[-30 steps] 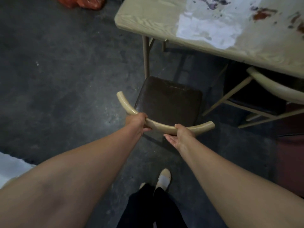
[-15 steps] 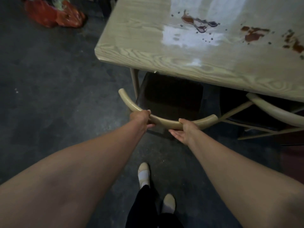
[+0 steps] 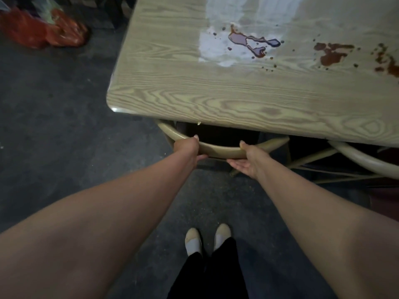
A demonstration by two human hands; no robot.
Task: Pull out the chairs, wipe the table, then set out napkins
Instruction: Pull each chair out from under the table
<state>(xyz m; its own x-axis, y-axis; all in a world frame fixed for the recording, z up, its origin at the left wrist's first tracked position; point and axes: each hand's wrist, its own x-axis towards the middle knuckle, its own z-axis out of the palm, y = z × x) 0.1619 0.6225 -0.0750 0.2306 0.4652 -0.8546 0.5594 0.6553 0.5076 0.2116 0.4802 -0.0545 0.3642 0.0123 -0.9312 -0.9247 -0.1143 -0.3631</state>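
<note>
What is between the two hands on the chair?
In the head view, only a bare stretch of the chair's curved backrest lies between the left hand and the right hand.

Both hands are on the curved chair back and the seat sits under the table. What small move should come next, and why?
Probably a short pull straight back toward the feet. The left hand wraps the chair back; the right hand cups it from below, fingers loose, so tighten that first. The seat is tucked beneath the table, whose spills remain unwiped.
</note>
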